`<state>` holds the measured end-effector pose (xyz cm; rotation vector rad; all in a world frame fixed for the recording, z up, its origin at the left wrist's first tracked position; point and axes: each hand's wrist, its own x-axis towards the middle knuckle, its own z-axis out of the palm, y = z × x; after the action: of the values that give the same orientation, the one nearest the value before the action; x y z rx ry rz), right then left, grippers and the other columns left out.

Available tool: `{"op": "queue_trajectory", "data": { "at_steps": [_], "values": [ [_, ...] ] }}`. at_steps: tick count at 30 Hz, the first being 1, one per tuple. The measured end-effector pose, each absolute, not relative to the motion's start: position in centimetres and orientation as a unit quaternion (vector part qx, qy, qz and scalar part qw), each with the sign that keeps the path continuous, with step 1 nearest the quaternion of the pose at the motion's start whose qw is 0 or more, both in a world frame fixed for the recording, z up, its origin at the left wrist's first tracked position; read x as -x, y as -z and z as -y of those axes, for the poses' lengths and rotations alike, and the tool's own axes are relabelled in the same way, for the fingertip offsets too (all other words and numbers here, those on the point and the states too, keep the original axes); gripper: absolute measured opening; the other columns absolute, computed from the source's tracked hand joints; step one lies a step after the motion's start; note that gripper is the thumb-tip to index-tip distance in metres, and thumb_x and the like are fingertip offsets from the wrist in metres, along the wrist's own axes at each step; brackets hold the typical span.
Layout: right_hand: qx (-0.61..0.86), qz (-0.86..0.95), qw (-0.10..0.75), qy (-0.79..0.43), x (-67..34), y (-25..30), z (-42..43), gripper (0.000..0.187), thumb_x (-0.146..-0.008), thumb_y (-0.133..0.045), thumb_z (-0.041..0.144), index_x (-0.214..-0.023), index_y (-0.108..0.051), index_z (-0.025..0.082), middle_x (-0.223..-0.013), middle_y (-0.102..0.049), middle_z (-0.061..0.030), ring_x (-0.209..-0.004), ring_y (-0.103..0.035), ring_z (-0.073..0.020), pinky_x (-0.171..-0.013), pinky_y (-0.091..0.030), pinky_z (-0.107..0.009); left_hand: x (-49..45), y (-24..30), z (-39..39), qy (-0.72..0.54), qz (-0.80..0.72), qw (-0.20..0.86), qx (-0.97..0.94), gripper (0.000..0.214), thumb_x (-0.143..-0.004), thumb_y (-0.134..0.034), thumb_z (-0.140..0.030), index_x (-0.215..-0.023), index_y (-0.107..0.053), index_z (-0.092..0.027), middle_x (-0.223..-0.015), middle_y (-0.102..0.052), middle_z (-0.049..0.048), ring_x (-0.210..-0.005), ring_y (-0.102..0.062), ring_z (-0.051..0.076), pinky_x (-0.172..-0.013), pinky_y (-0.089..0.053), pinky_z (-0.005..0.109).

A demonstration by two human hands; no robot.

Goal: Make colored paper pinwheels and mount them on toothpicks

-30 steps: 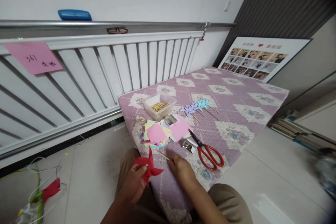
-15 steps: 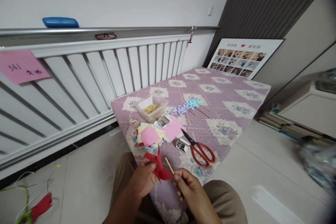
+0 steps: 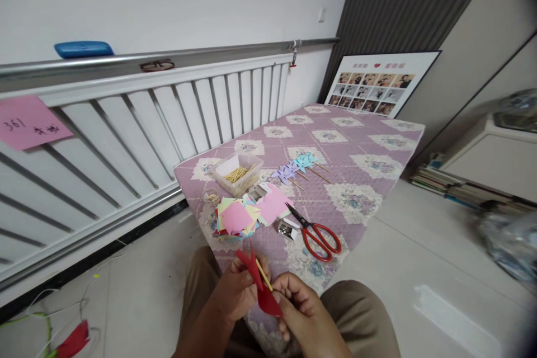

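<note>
My left hand [image 3: 235, 286] is closed on a piece of red paper [image 3: 268, 301] with curved, cut flaps. Between the fingers of my right hand [image 3: 298, 307] is a thin wooden stick [image 3: 264, 275], which lies against or just beside the red paper; I cannot tell whether they are joined. The right fingertips are also at the paper's lower edge. In front of my hands lies a stack of coloured paper squares [image 3: 237, 218]. Scissors with red handles [image 3: 321, 240] lie open to the right, with a small box of metal pins [image 3: 287, 229] next to them.
A clear plastic box of sticks [image 3: 238, 173] stands toward the radiator [image 3: 168, 123]. Lavender pinwheels [image 3: 287, 172] and a turquoise pinwheel [image 3: 304, 161] lie farther back on the floral cloth [image 3: 356, 162]. A photo board [image 3: 377, 86] leans at the far end.
My right hand has moved left, bringing the stick up against the red paper. The hands are closer together, and the view has shifted slightly.
</note>
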<state>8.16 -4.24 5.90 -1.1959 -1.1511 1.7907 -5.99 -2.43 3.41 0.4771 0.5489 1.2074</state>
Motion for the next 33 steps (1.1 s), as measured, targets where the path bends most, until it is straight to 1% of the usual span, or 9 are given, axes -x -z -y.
{"op": "queue_trajectory", "data": {
  "at_steps": [4,10,13,17,23,27,33],
  "values": [
    [0.464,0.443,0.330,-0.692,-8.0,-6.3,4.7,0.038,-0.071,-0.063,0.058,-0.070,-0.051,0.022,-0.049,-0.043,0.0094,-0.040,-0.035,-0.0058,-0.037,-0.029,-0.015,5.9,-3.3,2.4,-0.550,-0.228,0.769,-0.232,0.030,-0.055,-0.082,-0.037,-0.064,-0.063,-0.015,-0.060,-0.052,-0.0013,-0.056,-0.045,0.009,-0.056,-0.036,0.024],
    [0.469,0.457,0.314,-0.687,-7.7,-6.9,4.7,0.035,-0.073,-0.060,0.055,-0.070,-0.049,0.022,-0.046,-0.039,0.0102,-0.039,-0.032,-0.0059,-0.037,-0.028,-0.016,5.8,-3.6,2.6,-0.576,-0.200,0.753,-0.249,0.032,-0.057,-0.082,-0.039,-0.057,-0.060,-0.016,-0.057,-0.048,-0.0023,-0.051,-0.043,0.009,-0.052,-0.034,0.024],
    [0.464,0.461,0.324,-0.684,-7.6,-7.1,4.7,0.030,-0.074,-0.060,0.050,-0.069,-0.049,0.022,-0.047,-0.039,0.0099,-0.040,-0.033,-0.0063,-0.038,-0.028,-0.017,5.9,-3.8,2.7,-0.576,-0.199,0.749,-0.262,0.033,-0.057,-0.081,-0.041,-0.059,-0.060,-0.016,-0.057,-0.047,-0.0027,-0.051,-0.042,0.008,-0.052,-0.034,0.024],
    [0.460,0.479,0.335,-0.668,-7.5,-6.9,4.7,0.023,-0.076,-0.059,0.042,-0.068,-0.050,0.023,-0.050,-0.041,0.0087,-0.041,-0.035,-0.0071,-0.038,-0.028,-0.019,6.1,-3.6,2.6,-0.570,-0.199,0.752,-0.263,0.029,-0.062,-0.079,-0.039,-0.061,-0.061,-0.016,-0.058,-0.048,-0.0024,-0.053,-0.042,0.008,-0.054,-0.034,0.024],
    [0.458,0.499,0.349,-0.647,-7.4,-6.5,4.8,0.017,-0.078,-0.058,0.034,-0.068,-0.051,0.023,-0.052,-0.042,0.0083,-0.042,-0.036,-0.0074,-0.041,-0.030,-0.020,6.2,-3.2,2.6,-0.573,-0.196,0.752,-0.258,0.029,-0.062,-0.079,-0.038,-0.060,-0.060,-0.016,-0.057,-0.048,-0.0023,-0.053,-0.042,0.009,-0.053,-0.033,0.024],
    [0.455,0.508,0.353,-0.640,-7.4,-6.2,4.9,0.014,-0.079,-0.057,0.032,-0.069,-0.051,0.022,-0.053,-0.041,0.0083,-0.043,-0.035,-0.0079,-0.044,-0.031,-0.021,6.1,-3.5,2.7,-0.573,-0.204,0.750,-0.258,0.031,-0.060,-0.081,-0.039,-0.059,-0.060,-0.016,-0.058,-0.047,-0.0025,-0.053,-0.041,0.009,-0.053,-0.034,0.024],
    [0.436,0.521,0.405,-0.612,-7.1,-6.2,4.8,0.017,-0.078,-0.059,0.031,-0.066,-0.050,0.021,-0.059,-0.043,0.0060,-0.054,-0.036,-0.0101,-0.052,-0.033,-0.022,6.0,-4.1,2.7,-0.581,-0.213,0.743,-0.255,0.033,-0.058,-0.081,-0.041,-0.058,-0.060,-0.016,-0.056,-0.046,-0.0024,-0.053,-0.041,0.009,-0.054,-0.034,0.024]
  ]
}}
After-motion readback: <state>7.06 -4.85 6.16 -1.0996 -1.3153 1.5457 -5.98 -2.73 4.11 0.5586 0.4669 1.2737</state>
